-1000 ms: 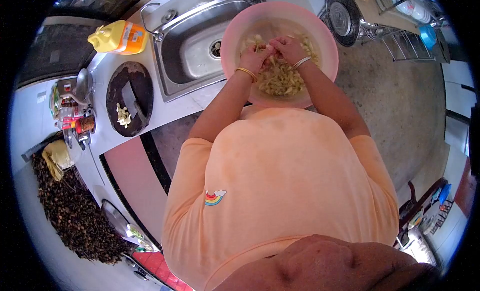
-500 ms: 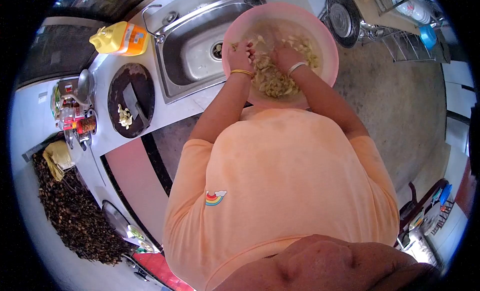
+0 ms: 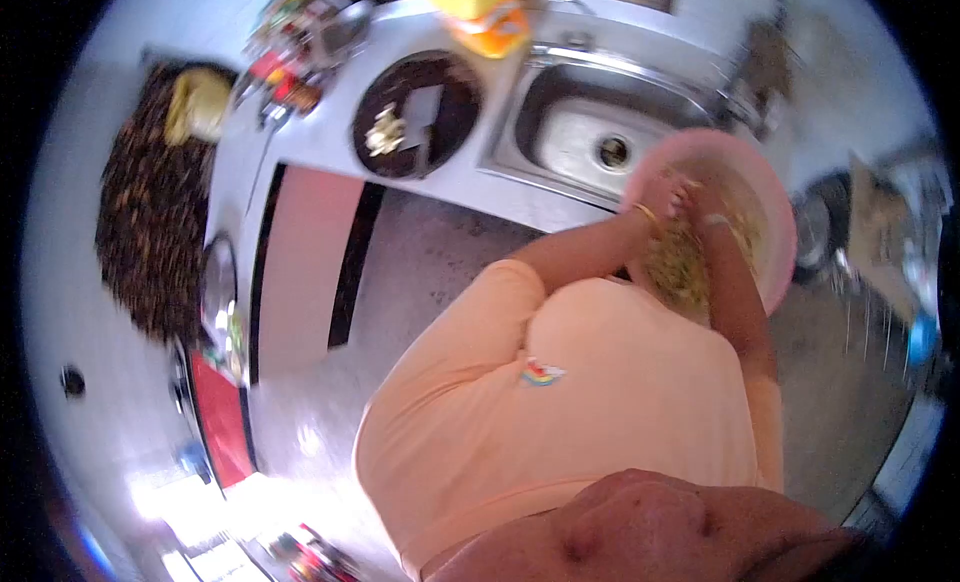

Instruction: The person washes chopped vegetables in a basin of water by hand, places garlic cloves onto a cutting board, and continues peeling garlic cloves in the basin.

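A pink basin (image 3: 778, 207) holds water and a mass of pale green-yellow chopped vegetable pieces (image 3: 678, 270), whose kind I cannot make out. My left hand (image 3: 660, 195), with a yellow bangle at its wrist, is inside the basin, its fingers curled in against the other hand. My right hand (image 3: 706, 202), wearing a white bracelet, is beside it over the vegetable pieces. Blur and the closeness of the hands hide the right fingers. Whatever the left fingers hold does not show.
A steel sink (image 3: 580, 147) adjoins the basin. Left of it, a round dark chopping board (image 3: 372, 102) carries a cleaver (image 3: 421, 117) and white pieces (image 3: 384, 132). A yellow-orange jug (image 3: 485, 27) stands behind. A dark pan (image 3: 815, 232) is on the right.
The view has swung left, so basin and sink appear farther right and lower. My hands have come together from being apart in the basin.
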Motion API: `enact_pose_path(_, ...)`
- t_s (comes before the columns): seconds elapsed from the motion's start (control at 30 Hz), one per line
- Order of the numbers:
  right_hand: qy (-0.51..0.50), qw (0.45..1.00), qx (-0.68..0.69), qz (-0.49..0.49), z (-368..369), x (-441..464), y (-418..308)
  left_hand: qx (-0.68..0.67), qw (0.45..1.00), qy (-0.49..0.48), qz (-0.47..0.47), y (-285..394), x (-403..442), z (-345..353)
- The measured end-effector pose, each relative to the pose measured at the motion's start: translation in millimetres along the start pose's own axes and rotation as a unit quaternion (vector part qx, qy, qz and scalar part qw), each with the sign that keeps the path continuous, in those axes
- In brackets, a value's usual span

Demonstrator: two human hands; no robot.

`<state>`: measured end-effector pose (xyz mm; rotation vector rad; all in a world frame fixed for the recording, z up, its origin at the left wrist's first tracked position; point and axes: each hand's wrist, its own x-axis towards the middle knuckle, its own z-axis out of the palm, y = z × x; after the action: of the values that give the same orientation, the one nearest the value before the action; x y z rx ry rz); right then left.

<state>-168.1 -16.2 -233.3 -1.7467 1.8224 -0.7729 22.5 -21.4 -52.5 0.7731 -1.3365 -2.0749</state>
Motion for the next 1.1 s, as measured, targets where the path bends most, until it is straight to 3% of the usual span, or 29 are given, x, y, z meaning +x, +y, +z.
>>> enact_pose_path(0.03,0.010,0.999,0.042,-0.034,20,4,42,-0.158,0.935,0.062,-0.311,12,24,-4)
enact_pose_path(0.1,-0.024,0.994,0.103,0.011,-14,-4,-15,-0.124,0.977,0.082,-0.156,8,9,1)
enact_pose_path(0.13,-0.038,0.997,0.031,0.053,-32,-10,-42,-0.131,0.976,0.097,-0.141,2,8,1)
enact_pose_path(0.2,-0.060,0.986,-0.105,0.112,-51,-23,-82,-0.312,0.948,-0.007,-0.058,-16,8,-4)
enact_pose_path(0.23,-0.072,0.975,-0.165,0.131,-57,-29,-89,-0.317,0.947,-0.003,-0.046,-3,2,1)
enact_pose_path(0.3,-0.099,0.946,-0.259,0.167,-64,-37,-111,-0.194,0.976,0.063,-0.082,47,-18,8)
enact_pose_path(0.4,-0.146,0.907,-0.337,0.207,-74,-43,-133,-0.302,0.952,0.023,-0.044,92,-48,-30)
enact_pose_path(0.47,-0.194,0.871,-0.429,0.141,-65,-49,-107,-0.301,0.947,0.114,-0.026,102,-59,-74)
enact_pose_path(0.5,-0.199,0.870,-0.433,0.132,-72,-51,-128,-0.367,0.921,0.131,0.022,110,-76,-96)
enact_pose_path(0.57,-0.225,0.851,-0.442,0.170,-87,-50,-172,-0.359,0.915,0.179,0.043,118,-102,-158)
enact_pose_path(0.6,-0.226,0.851,-0.446,0.160,-80,-50,-148,-0.366,0.901,0.224,0.072,117,-117,-187)
enact_pose_path(0.63,-0.196,0.875,-0.411,0.163,-73,-52,-113,-0.377,0.895,0.228,0.070,111,-129,-226)
enact_pose_path(0.67,-0.167,0.897,-0.374,0.167,-68,-55,-91,-0.395,0.868,0.293,0.062,108,-143,-258)
enact_pose_path(0.7,-0.165,0.896,-0.378,0.161,-69,-55,-93,-0.395,0.832,0.379,0.091,121,-162,-271)
enact_pose_path(0.77,-0.143,0.918,-0.350,0.117,-74,-56,-104,-0.423,0.807,0.394,0.120,123,-192,-328)
enact_pose_path(0.8,-0.137,0.925,-0.336,0.110,-76,-55,-109,-0.414,0.784,0.445,0.125,131,-202,-347)
enact_pose_path(0.9,-0.141,0.920,-0.338,0.140,-74,-55,-129,-0.419,0.740,0.512,0.122,146,-218,-407)
enact_pose_path(1.0,-0.157,0.904,-0.357,0.177,-71,-56,-146,-0.311,0.746,0.571,0.146,157,-210,-466)
enact_pose_path(1.1,-0.177,0.882,-0.382,0.210,-69,-58,-162,0.016,0.743,0.654,0.142,153,-179,-552)
